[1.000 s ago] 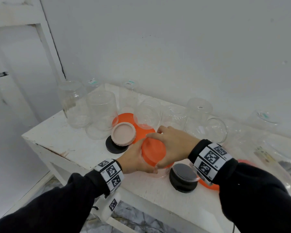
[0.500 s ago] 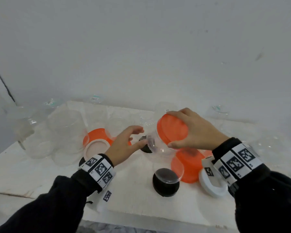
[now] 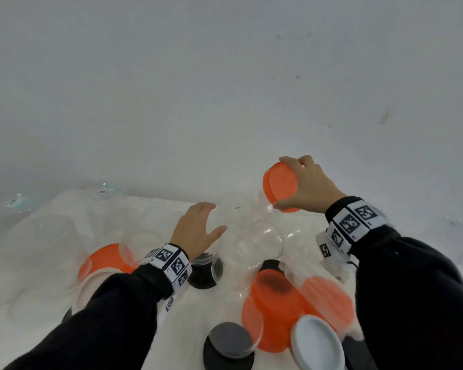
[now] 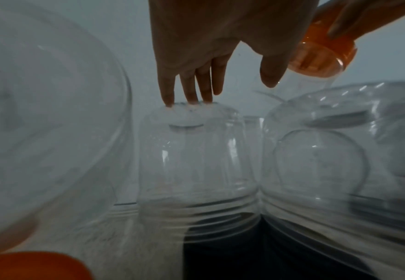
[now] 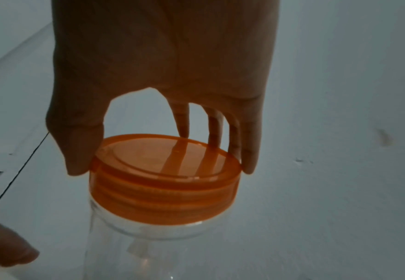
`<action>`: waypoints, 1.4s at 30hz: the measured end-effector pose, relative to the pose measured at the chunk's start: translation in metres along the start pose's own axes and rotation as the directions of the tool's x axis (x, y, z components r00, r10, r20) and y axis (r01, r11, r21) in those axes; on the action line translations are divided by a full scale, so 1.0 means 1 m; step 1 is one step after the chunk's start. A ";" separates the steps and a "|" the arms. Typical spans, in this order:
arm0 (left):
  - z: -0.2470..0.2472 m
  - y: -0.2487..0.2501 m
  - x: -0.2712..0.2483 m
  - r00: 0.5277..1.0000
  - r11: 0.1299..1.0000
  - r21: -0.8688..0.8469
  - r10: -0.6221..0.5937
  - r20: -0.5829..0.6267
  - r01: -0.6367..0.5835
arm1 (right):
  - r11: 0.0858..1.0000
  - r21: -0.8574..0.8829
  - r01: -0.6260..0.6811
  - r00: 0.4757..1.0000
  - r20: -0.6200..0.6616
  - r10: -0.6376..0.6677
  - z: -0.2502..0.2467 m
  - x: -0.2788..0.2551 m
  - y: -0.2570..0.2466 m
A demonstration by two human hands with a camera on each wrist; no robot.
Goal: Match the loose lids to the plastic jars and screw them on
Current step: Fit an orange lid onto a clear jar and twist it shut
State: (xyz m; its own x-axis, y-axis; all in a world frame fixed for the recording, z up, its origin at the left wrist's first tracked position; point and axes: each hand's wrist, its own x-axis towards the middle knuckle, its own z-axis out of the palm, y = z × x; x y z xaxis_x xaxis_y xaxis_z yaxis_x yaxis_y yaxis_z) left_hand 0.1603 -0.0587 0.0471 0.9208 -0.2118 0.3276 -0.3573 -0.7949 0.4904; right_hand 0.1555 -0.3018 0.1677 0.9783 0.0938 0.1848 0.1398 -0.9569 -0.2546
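Table [image 3: 134, 340] white, carries loose lids and clear jars | jar [image 5: 148, 250] clear, raised above table at far right, orange lid [image 3: 280, 182] seated on it | right hand [image 3: 309, 186] grips lid rim | left hand [image 3: 195, 231] fingers straight, fingertips touching upturned jar [image 4: 196, 161].

Plain off-white painted wall [image 3: 225, 76] fills the upper view, matte, with a few small dark specks and a brownish smudge [image 3: 384, 116] at right. Below it, a white-painted, rough-surfaced tabletop [image 3: 171, 209] butts against the wall. Light even, diffuse, no hard shadows.
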 end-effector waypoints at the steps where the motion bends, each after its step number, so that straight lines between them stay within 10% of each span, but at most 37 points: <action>1: 0.003 -0.001 0.006 1.000 0.999 0.042 -0.003 0.002 0.003 | 1.000 -0.012 -0.002 1.000 0.004 0.002 -0.001 0.011 0.003; 19: 0.031 -0.018 0.030 0.984 0.960 0.244 -0.158 0.083 0.133 | 0.923 -0.361 0.132 0.892 0.449 0.048 0.037 0.155 0.023; 42: 0.034 -0.021 0.027 0.991 0.965 0.234 -0.133 0.034 0.121 | 0.866 -0.437 0.245 0.826 0.561 0.050 0.079 0.182 0.034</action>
State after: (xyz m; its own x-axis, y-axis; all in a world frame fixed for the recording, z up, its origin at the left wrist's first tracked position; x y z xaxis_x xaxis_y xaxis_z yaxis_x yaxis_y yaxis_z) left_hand 0.1983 -0.0672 0.0184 0.9648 -0.1237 0.2319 -0.1965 -0.9254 0.3239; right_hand 0.3505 -0.2954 0.1178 0.9009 0.1841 -0.3929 0.2936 -0.9255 0.2394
